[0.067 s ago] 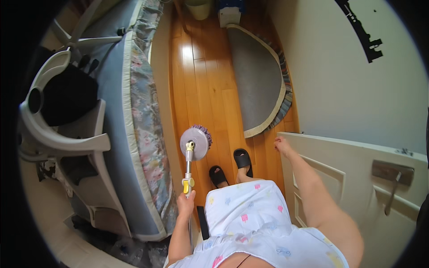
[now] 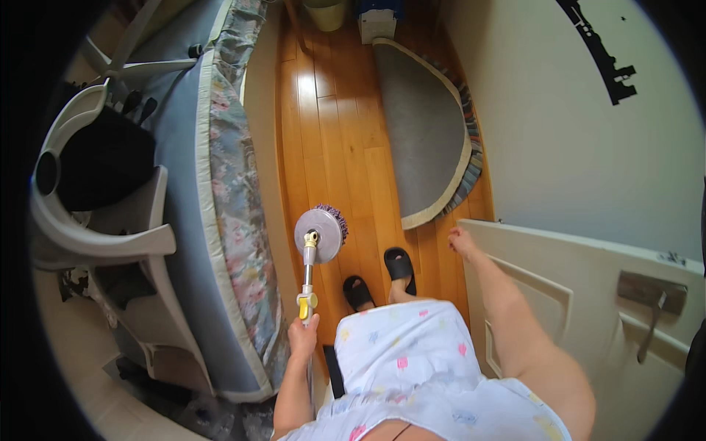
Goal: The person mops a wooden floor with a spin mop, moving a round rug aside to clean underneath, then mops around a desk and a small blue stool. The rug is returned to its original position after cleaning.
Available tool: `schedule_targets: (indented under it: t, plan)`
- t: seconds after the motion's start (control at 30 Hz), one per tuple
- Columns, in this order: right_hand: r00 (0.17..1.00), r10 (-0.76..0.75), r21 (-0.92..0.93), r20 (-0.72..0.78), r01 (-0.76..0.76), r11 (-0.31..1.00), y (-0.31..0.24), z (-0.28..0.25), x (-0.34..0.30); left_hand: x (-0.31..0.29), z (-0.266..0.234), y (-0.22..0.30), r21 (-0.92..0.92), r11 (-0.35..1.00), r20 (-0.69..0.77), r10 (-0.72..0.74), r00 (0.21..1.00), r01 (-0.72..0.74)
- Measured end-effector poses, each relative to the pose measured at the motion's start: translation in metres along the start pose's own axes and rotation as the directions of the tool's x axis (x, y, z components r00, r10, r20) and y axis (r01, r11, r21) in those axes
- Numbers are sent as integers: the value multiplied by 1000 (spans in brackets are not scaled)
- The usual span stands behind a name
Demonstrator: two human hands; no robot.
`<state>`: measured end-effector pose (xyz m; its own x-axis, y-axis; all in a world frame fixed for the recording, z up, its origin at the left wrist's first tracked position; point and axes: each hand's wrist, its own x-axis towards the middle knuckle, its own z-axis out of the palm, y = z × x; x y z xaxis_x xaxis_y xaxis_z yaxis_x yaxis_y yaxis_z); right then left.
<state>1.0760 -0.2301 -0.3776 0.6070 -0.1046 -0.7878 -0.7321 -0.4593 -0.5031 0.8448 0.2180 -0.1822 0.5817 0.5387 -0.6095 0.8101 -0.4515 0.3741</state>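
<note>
Wooden floor [image 2: 323, 140]: one mop [image 2: 318, 234] (round head), left hand [image 2: 302, 336] grip closed round handle; right hand [image 2: 460, 240] open.

The mop handle [image 2: 307, 283] is disappearing inside the left hand [image 2: 302, 339] near lower centre, the mop pad [image 2: 319, 234] is showing only its back while its underside is facing away, a green bin [image 2: 327, 10] is being cut off at the top edge, and a white dress [image 2: 401, 353] is hiding the legs.

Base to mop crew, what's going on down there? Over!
Left hand gripping the mop handle, round mop head on the wood floor. Right hand on the door edge. Grey rug ahead.
</note>
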Motion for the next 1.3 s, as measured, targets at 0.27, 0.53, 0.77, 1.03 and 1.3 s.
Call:
schedule_targets:
  t: [0.27,0.53,0.77,1.03,1.3]
  plan:
    - [978,95,39,-185,-89,995,60,76,132,91,43,8,-106,994,36,-16,999,20]
    - [886,464,767,23,-314,560,53,106,198,100,51,14,-199,971,59,-124,991,133]
    - [950,297,987,-97,54,151,64,79,209,95,52,-48,-200,967,26,-159,987,161]
    - [609,-450,218,-654,721,658,-102,9,79,72,36,-75,-128,978,7,-165,986,164]
    - [62,-991,-703,119,710,-40,-176,108,39,60,33,-66,-232,942,89,-229,969,244]
